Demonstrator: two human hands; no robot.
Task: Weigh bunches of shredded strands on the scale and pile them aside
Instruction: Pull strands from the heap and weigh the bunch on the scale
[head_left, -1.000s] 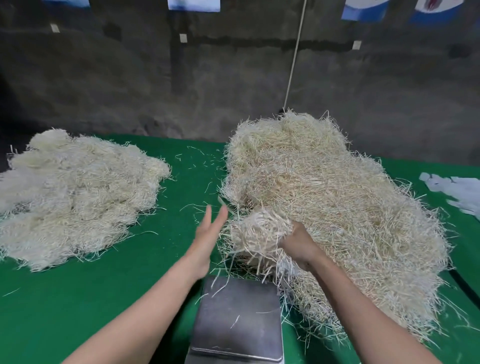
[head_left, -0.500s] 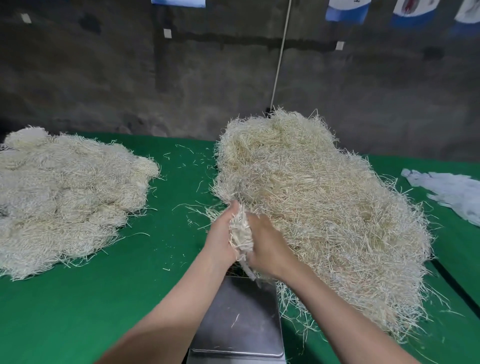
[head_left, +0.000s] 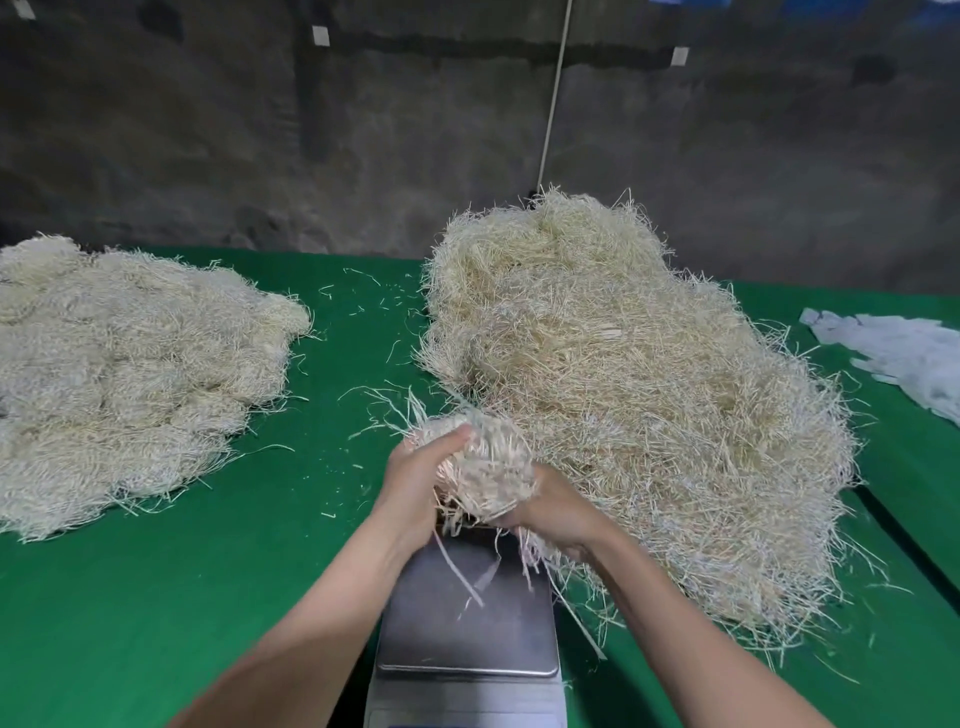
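Left hand is gripping the bunch from its left side, fingers curling over the top. Right hand is gripping the same bunch from below and to the right, fingers wrapping under it. Bunch is sitting between both hands, pressed into a rough ball, with loose strands sticking out past the left hand's fingers and hanging down below both hands. Scale is lying just under and nearer than the hands, steel platter facing up, and a few stray strands are dangling over it. Cannot tell if the bunch itself is touching the platter. Heap of raw strands is spreading right of and beyond the right hand, its edge just beside that hand and wrist. Pile, paler and flatter, is lying well apart to the left of the left hand. Green desk is carrying everything, with short loose bits scattered beyond the left hand. White sheets are lying far right of the right hand, past the heap. Cord is hanging down the dark wall beyond the heap.
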